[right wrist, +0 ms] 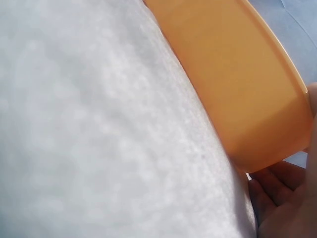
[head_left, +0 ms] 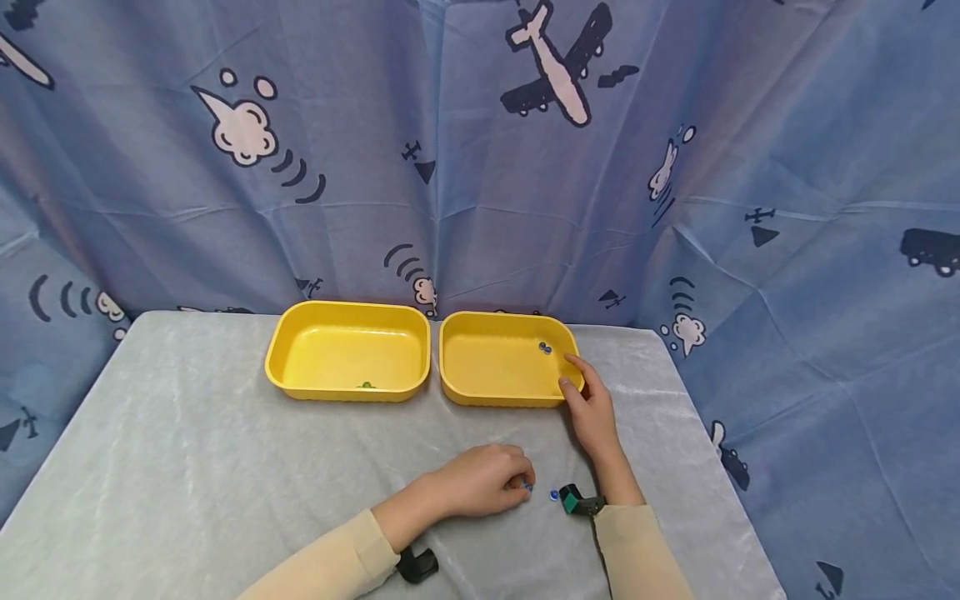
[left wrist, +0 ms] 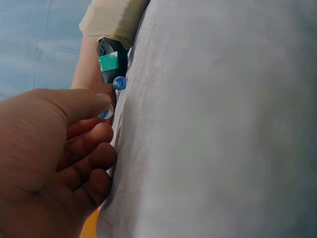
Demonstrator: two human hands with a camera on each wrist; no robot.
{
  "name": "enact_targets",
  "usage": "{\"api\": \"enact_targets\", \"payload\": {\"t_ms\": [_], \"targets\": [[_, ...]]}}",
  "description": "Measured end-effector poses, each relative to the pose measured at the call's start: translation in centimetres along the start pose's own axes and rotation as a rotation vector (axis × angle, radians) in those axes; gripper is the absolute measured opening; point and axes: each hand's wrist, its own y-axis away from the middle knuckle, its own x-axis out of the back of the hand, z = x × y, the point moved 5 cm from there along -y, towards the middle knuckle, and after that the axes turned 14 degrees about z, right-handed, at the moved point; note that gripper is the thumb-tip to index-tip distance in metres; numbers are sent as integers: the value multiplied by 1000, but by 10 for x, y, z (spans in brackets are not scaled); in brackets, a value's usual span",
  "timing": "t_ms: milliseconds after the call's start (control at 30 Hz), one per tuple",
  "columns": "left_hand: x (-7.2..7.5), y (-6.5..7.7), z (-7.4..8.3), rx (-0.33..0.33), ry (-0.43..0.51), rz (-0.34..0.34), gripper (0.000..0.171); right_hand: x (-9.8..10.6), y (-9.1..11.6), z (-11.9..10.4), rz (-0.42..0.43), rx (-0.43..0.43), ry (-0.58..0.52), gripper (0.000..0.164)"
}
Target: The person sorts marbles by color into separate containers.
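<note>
My left hand (head_left: 487,482) is low over the cloth, thumb and index finger pinching a clear-and-blue marble (left wrist: 106,113). Just to the right of it, a second blue marble (head_left: 554,495) lies on the cloth near the right wrist. With thumb and fingers at its front right corner, my right hand (head_left: 594,408) grips the right yellow bin (head_left: 487,400). Inside that bin two blue marbles (head_left: 545,347) sit close together toward the right side. The right wrist view shows the bin's outer wall (right wrist: 237,84) with curled fingers beneath its corner.
Beside the right bin stands a matching left yellow bin (head_left: 345,394), with something small and green (head_left: 367,385) by its front wall. Pale grey cloth (head_left: 187,467) covers the table. A blue patterned curtain (head_left: 360,233) hangs behind and along the sides.
</note>
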Motion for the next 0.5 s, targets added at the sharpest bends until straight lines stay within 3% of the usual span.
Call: {"api": "enact_targets", "payload": {"t_ms": [300, 500], "targets": [[7, 1, 0, -8, -20, 33, 8, -4, 2, 1, -3, -2, -9, 46], [18, -6, 4, -37, -20, 73, 7, -2, 0, 0, 5, 7, 5, 46]]}}
